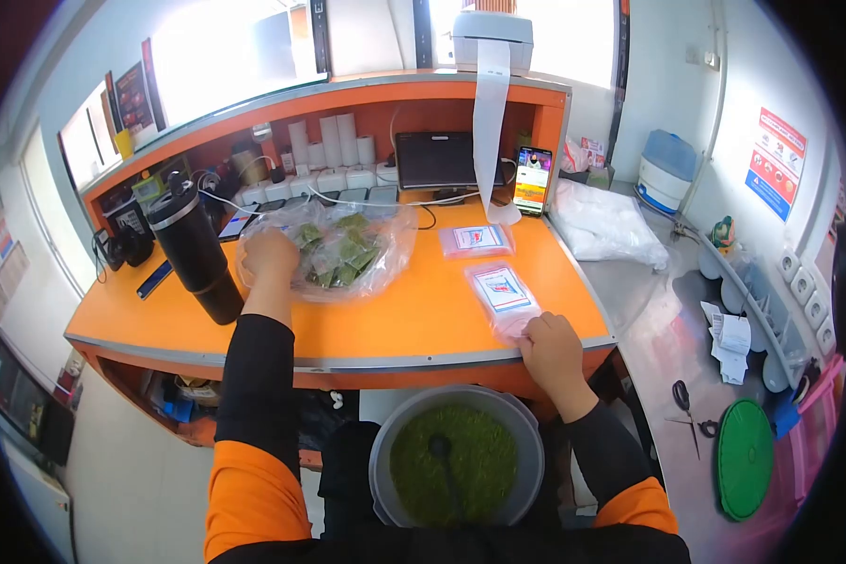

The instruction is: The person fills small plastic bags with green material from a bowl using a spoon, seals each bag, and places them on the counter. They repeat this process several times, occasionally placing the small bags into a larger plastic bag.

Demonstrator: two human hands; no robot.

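Pinching the near end of the pink packets [503, 289] on the counter [395, 329] with the right hand [553, 352], lengthwise away and kinda left from that grip. Left hand [271, 256] at the clear bag [397, 246], can't tell its grip.

The left hand's fingers [271, 258] are hidden at the clear bag [385, 246], left of centre. Lettering on the wall poster [776, 162], upper right, is too small to be read. The spoon's handle end [459, 512] is blurred at the bottom.
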